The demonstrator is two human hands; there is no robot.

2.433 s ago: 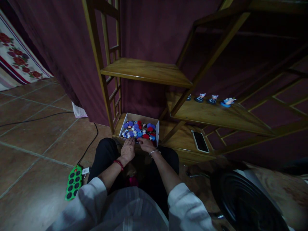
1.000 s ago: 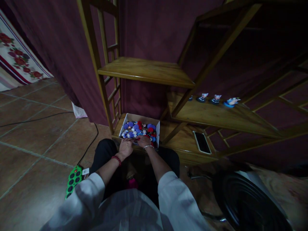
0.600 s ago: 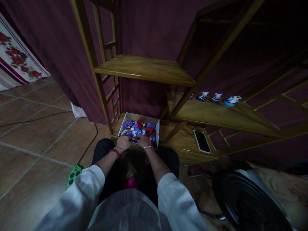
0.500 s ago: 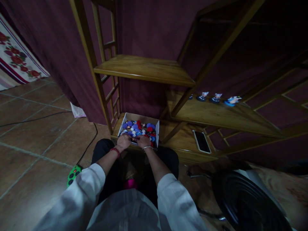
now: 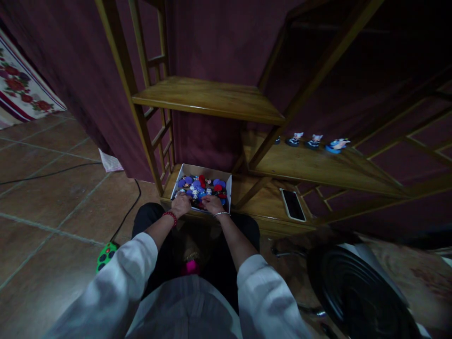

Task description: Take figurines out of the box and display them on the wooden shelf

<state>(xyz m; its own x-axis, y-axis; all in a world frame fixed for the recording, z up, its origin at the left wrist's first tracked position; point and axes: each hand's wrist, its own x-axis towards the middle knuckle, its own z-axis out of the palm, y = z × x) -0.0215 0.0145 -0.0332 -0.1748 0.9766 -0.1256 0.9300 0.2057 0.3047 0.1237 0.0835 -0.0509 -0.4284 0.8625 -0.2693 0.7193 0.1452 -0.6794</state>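
An open white box [image 5: 212, 173] rests on the lower wooden shelf, filled with small figurines [image 5: 195, 192] in blue, purple, red and white. At its near left side is my left hand [image 5: 181, 204], fingers bent down among the figurines. My right hand [image 5: 212, 204] is over the near right part, fingers curled toward the left hand with a small gap between them. Both hands look closed, but whatever is in the fingers is too small and dark to name. A red bead bracelet [image 5: 171, 217] circles the left wrist and a silver bracelet [image 5: 221, 213] the right.
Several figurines [image 5: 314, 141] stand on the middle shelf [image 5: 282, 160] to the right. Below them lies a phone [image 5: 293, 205]. Another shelf [image 5: 212, 98] overhangs the box. A green device [image 5: 106, 255] with a black cable is on the tiled floor; a black round object [image 5: 356, 287] is at right.
My hands have moved apart slightly, the right one shifting rightward within the box. The whole view has shifted a little as the head moved.
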